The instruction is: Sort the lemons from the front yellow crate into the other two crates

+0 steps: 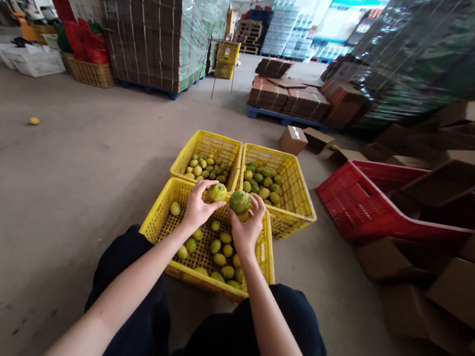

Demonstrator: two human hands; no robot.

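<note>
My left hand [199, 205] is closed around a yellow-green lemon [217, 193]. A darker green lemon [239, 202] sits in the fingers of my right hand [249, 228]. Both fruits are held close side by side above the far part of the near yellow crate [156, 207], where several yellow and green lemons [220, 259] lie on the slatted bottom. Behind it, the far left yellow crate [186, 144] holds mostly yellow fruit. Greener fruit is mixed with yellow in the far right yellow crate [302, 194].
A red crate [342, 200] with cardboard stands at the right, amid loose cardboard boxes [467, 292]. One lemon [34, 121] lies on the floor at the left. Flattened cardboard [292, 99] is stacked on a blue pallet. Wrapped pallet loads [155, 14] rise behind.
</note>
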